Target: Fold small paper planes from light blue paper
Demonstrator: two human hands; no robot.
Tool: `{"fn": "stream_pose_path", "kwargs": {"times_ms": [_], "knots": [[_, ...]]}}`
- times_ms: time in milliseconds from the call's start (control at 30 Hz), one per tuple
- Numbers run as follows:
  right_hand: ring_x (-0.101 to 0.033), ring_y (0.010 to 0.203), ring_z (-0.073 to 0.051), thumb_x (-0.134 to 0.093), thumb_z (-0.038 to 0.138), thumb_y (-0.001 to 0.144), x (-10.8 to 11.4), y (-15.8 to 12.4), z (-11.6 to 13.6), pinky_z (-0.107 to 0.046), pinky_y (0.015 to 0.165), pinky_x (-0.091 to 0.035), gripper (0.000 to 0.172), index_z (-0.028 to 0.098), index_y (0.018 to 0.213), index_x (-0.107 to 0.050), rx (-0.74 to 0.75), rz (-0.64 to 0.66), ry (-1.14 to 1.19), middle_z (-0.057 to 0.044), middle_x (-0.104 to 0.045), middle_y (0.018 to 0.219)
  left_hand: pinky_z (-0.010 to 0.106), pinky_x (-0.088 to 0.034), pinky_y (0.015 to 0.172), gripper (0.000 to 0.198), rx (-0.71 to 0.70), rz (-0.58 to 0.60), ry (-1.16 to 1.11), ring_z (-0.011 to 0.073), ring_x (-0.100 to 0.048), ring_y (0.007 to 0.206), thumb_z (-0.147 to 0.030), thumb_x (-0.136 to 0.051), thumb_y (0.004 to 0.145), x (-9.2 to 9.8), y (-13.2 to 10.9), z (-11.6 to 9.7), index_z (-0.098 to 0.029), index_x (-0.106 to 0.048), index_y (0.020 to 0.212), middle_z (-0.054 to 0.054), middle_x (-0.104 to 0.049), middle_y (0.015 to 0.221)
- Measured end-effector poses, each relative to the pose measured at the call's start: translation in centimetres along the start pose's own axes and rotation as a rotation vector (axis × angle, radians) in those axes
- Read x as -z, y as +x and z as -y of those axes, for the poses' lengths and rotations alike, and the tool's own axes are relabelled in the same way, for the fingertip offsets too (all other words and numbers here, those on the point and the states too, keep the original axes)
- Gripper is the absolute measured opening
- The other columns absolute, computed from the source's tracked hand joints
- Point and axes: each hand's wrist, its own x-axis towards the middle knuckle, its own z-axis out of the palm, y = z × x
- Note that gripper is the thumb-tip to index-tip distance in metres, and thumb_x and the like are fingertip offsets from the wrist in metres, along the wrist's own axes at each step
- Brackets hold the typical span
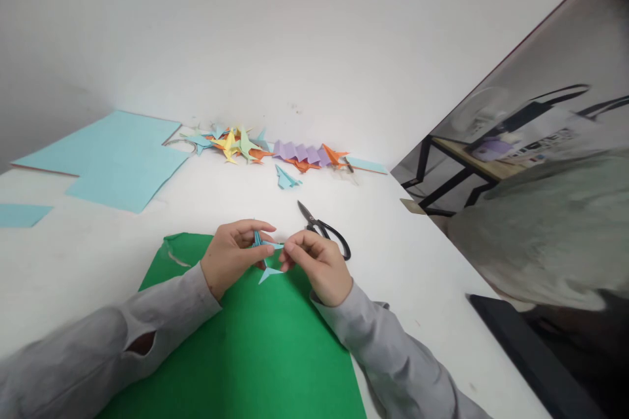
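Note:
Between my hands is a small light-blue folded paper figure (270,273), with a forked tail-like end hanging low and a narrow point reaching right. My left hand (234,252) pinches its folded body between thumb and fingers. At the narrow point, the thumb and fingertips of my right hand (319,264) are closed on the same paper. Both hands are above a green sheet (246,347) on the white table. Just beyond my right hand lie black-handled scissors (322,228), partly covered by that hand, blades pointing away.
Light-blue paper sheets (122,150) lie at the left, with a smaller blue piece (23,215) nearer. Along the wall sit several colourful folded figures (240,144), a purple pleated strip (302,153) and a blue paper plane (287,178). A bag (540,131) rests on a shelf at right.

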Motion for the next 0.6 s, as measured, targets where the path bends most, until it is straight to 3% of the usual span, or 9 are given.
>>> {"fn": "stream_pose_path", "kwargs": {"times_ms": [267,600], "knots": [[-0.057,0.045,-0.01,-0.064,0.042,0.067,0.07,0.34,0.08,-0.024,0.048,-0.045,0.028,0.015,0.062,-0.056,-0.082,0.009,0.154,0.0,-0.062,0.055,0.023,-0.047,0.046,0.033,0.04,0.007,-0.073,0.0121,-0.058,0.054,-0.02,-0.074,0.053,0.16,0.05,0.03,-0.013,-0.065,0.084,0.002,-0.064,0.068],[-0.056,0.047,-0.01,-0.065,0.038,0.067,-0.27,-0.07,0.08,-0.024,0.048,-0.044,0.024,0.015,0.068,-0.057,-0.039,-0.023,0.04,0.001,-0.059,0.055,0.021,-0.047,0.044,0.028,-0.005,-0.025,0.041,0.0101,-0.055,0.053,-0.017,-0.071,0.056,-0.19,-0.03,-0.03,-0.012,-0.063,0.082,0.001,-0.061,0.065]]}}
